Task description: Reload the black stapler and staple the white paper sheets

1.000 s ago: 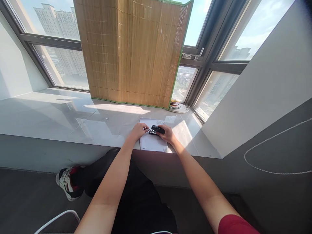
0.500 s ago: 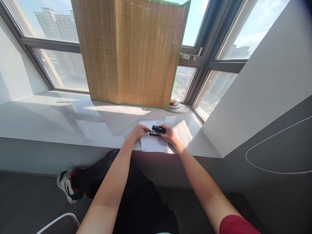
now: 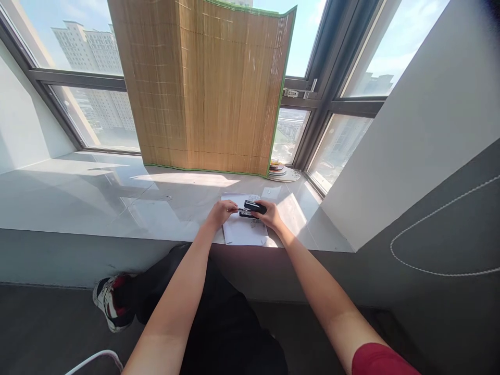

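Note:
A black stapler (image 3: 254,207) is held above white paper sheets (image 3: 244,232), its top arm lifted away from its base. My right hand (image 3: 270,214) is closed around the rear of the stapler. On the other side, my left hand (image 3: 222,212) is closed in a pinch at the stapler's front end. Between its fingertips is something thin and small, partly hidden, which I cannot make out. The sheets lie on the pale tiled windowsill, with some printed marks near the stapler.
The windowsill (image 3: 89,208) runs below a hanging bamboo mat (image 3: 219,94) with green edging. Stacked plates or mats (image 3: 283,172) stand in the right window corner. A beaded cord (image 3: 410,268) hangs at the right, and a white cable (image 3: 96,355) curves at the lower left.
My left hand has shifted slightly left, its pinch drawn a little away from the stapler's front. My right hand keeps its hold. The camera view has tilted slightly.

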`<state>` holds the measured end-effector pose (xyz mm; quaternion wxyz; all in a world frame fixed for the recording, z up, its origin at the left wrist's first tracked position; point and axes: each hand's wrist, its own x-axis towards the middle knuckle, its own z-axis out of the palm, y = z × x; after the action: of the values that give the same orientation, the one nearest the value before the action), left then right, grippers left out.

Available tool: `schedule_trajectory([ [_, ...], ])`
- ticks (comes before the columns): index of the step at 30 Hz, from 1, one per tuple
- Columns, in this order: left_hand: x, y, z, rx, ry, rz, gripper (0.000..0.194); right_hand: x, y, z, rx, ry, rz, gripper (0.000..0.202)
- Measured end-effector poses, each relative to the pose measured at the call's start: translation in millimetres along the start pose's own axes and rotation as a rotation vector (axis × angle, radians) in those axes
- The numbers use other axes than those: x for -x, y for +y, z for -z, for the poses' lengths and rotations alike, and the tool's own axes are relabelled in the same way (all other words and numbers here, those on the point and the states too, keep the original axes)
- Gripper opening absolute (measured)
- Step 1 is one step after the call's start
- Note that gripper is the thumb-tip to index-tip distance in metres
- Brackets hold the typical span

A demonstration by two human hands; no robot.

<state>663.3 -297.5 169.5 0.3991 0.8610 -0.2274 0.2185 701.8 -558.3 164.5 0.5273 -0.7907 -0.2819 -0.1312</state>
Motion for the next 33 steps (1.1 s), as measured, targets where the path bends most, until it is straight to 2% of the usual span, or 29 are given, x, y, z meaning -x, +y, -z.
schedule_trajectory([
  [4, 0.9, 3.5, 2.8, -0.019, -0.039, -0.009, 0.014, -0.1, -2.1, 1.1, -0.001, -0.002, 0.003, 0.041],
  [10, -1.7, 25.1, 7.6, -0.194, -0.065, 0.012, 0.019, 0.7, -8.3, 2.5, 0.001, -0.006, 0.001, 0.041],
  [14, -2.7, 35.2, 7.1, -0.219, -0.094, 0.053, 0.021, 0.9, -9.2, 2.7, 0.005, -0.014, 0.0, 0.04],
  [19, -3.4, 31.7, 1.1, -0.147, -0.118, 0.063, 0.024, 0.1, -3.8, 1.0, 0.005, -0.014, 0.0, 0.04],
  [26, -3.7, 19.4, -1.6, -0.011, -0.023, 0.08, 0.016, 0.3, -3.5, 0.1, -0.014, -0.02, -0.007, 0.042],
  [33, -3.6, 23.6, -1.2, 0.069, -0.003, 0.135, 0.012, 0.7, -1.9, -0.2, -0.013, -0.024, -0.006, 0.042],
])
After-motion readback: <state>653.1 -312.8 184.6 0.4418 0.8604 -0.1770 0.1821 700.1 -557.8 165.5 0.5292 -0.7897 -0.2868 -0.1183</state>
